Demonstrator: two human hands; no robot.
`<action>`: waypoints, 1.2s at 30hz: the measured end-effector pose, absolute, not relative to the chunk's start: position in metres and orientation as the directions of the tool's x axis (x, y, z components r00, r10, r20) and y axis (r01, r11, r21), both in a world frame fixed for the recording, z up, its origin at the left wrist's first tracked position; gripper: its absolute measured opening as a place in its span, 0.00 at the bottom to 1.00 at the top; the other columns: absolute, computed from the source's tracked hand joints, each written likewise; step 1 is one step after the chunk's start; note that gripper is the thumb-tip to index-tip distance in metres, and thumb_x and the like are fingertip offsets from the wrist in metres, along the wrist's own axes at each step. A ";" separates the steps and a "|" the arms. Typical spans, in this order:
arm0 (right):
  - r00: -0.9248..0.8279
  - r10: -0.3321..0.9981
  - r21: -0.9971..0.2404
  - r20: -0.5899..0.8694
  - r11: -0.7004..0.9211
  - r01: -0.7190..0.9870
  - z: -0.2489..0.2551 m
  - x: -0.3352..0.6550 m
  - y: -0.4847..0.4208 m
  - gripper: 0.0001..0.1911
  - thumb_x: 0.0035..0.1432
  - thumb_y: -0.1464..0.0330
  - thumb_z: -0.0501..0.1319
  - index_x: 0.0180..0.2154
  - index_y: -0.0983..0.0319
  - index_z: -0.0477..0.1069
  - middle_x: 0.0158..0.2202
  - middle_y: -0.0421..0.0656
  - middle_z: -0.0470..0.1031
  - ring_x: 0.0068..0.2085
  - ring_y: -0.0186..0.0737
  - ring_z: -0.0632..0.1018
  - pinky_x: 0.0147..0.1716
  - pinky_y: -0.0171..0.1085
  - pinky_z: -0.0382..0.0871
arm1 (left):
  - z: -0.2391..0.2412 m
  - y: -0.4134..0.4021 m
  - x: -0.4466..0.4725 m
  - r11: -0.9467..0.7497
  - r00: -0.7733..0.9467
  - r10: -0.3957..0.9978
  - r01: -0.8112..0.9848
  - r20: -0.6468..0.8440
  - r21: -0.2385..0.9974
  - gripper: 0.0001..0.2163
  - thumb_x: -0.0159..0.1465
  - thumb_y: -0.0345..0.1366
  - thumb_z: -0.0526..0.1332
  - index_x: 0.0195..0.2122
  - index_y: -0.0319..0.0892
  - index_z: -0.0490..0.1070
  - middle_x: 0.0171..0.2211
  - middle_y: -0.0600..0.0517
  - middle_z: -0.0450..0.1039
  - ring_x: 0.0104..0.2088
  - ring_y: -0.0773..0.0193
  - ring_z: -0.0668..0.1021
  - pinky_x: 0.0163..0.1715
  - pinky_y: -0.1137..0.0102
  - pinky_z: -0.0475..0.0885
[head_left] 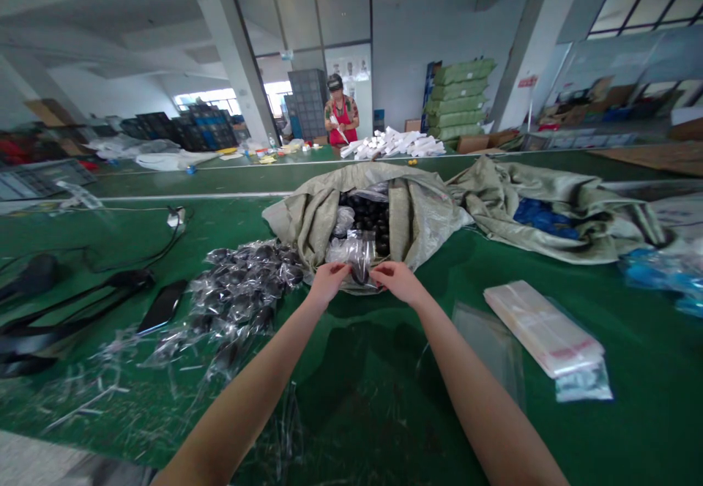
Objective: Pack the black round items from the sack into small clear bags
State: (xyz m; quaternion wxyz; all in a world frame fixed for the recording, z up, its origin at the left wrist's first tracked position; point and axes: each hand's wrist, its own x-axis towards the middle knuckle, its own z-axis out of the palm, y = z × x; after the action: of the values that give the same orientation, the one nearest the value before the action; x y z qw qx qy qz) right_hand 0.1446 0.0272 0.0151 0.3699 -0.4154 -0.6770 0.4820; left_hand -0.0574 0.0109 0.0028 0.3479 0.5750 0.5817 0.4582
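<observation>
My left hand (pixel 330 281) and my right hand (pixel 396 281) pinch the two sides of a clear plastic bag (pixel 361 253) with a dark piece at its bottom. Both hands are closed at the mouth of a woven sack (pixel 422 215), which lies open on the green table. Inside the sack are many black rounded pieces (pixel 376 222) and some clear wrapping. To the left of my left hand lies a heap of dark pieces in clear bags (pixel 247 281). A stack of flat clear bags (pixel 543 325) rests to the right of my right arm.
A second woven sack (pixel 593 233) with blue pieces lies at the right. On the left are a phone (pixel 163 306), black straps (pixel 71 310) and a cable plug (pixel 176 217). Across the table a person in a red apron (pixel 343 120) stands by a white pile (pixel 392 144).
</observation>
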 end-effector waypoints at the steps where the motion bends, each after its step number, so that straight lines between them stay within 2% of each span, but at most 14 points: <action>1: -0.361 0.926 -0.957 0.111 0.197 0.213 0.014 0.144 0.028 0.10 0.53 0.62 0.63 0.30 0.63 0.75 0.24 0.40 0.75 0.25 0.34 0.74 0.24 0.33 0.68 | 0.004 0.012 -0.057 -0.083 -0.105 0.986 0.347 0.127 0.934 0.19 0.57 0.52 0.60 0.33 0.38 0.77 0.17 0.54 0.69 0.22 0.65 0.72 0.24 0.71 0.65; 8: -0.187 0.972 -0.985 0.142 0.158 0.071 0.005 0.143 0.037 0.07 0.50 0.64 0.62 0.26 0.61 0.72 0.20 0.36 0.70 0.23 0.33 0.71 0.23 0.31 0.65 | 0.009 0.014 -0.060 -0.092 -0.107 0.985 0.322 0.133 0.942 0.18 0.55 0.51 0.62 0.29 0.40 0.77 0.17 0.54 0.69 0.23 0.64 0.72 0.24 0.71 0.65; 13: -0.199 0.980 -0.999 0.004 -0.006 -0.053 -0.002 0.144 0.037 0.08 0.48 0.63 0.64 0.26 0.61 0.71 0.22 0.37 0.72 0.24 0.33 0.73 0.24 0.32 0.67 | 0.005 0.009 -0.061 -0.070 -0.085 0.991 0.295 0.099 0.953 0.16 0.56 0.50 0.62 0.29 0.39 0.77 0.16 0.55 0.68 0.21 0.66 0.71 0.23 0.72 0.63; 18: -0.248 0.962 -0.982 -0.111 -0.144 -0.119 -0.004 0.144 0.038 0.07 0.52 0.64 0.64 0.31 0.61 0.71 0.30 0.42 0.78 0.30 0.36 0.79 0.27 0.33 0.73 | -0.002 0.009 -0.061 -0.069 -0.069 0.993 0.326 0.096 0.943 0.15 0.57 0.47 0.62 0.28 0.40 0.77 0.16 0.55 0.68 0.21 0.66 0.71 0.23 0.72 0.62; 22: -0.193 0.978 -0.978 -0.074 -0.109 -0.180 -0.005 0.140 0.038 0.10 0.55 0.62 0.64 0.38 0.60 0.72 0.39 0.45 0.79 0.35 0.38 0.81 0.33 0.36 0.77 | -0.006 0.008 -0.060 -0.104 -0.037 0.991 0.346 0.125 0.933 0.13 0.56 0.45 0.62 0.28 0.39 0.77 0.21 0.54 0.73 0.25 0.65 0.72 0.26 0.71 0.64; 27: -0.185 0.981 -0.988 0.056 0.027 -0.153 -0.014 0.136 0.040 0.10 0.51 0.62 0.67 0.33 0.61 0.74 0.33 0.43 0.79 0.35 0.40 0.81 0.38 0.39 0.78 | -0.006 0.001 -0.062 -0.109 -0.021 0.992 0.363 0.125 0.925 0.12 0.56 0.43 0.63 0.28 0.39 0.77 0.26 0.52 0.77 0.29 0.63 0.75 0.33 0.70 0.67; 32: -0.122 0.993 -0.988 0.002 -0.017 -0.154 -0.024 0.134 0.042 0.07 0.53 0.66 0.66 0.30 0.62 0.72 0.32 0.43 0.79 0.33 0.39 0.81 0.34 0.38 0.79 | -0.011 -0.010 -0.067 -0.029 -0.023 0.999 0.370 0.040 0.929 0.14 0.57 0.45 0.61 0.29 0.39 0.79 0.19 0.52 0.73 0.24 0.64 0.73 0.25 0.71 0.64; 36: -0.183 0.980 -0.983 -0.073 -0.102 -0.150 -0.031 0.129 0.037 0.05 0.56 0.69 0.64 0.31 0.62 0.68 0.34 0.43 0.79 0.33 0.38 0.82 0.30 0.35 0.79 | -0.019 -0.019 -0.070 0.010 0.005 1.000 0.435 -0.013 0.900 0.14 0.57 0.44 0.62 0.28 0.39 0.79 0.14 0.54 0.68 0.19 0.67 0.68 0.21 0.72 0.60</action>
State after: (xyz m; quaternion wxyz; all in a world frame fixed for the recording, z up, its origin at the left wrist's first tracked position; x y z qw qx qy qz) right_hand 0.1287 0.0370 -0.0307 0.4693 -0.4336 -0.4785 0.6023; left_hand -0.0702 -0.0188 -0.0188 0.3805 0.5980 0.6000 0.3708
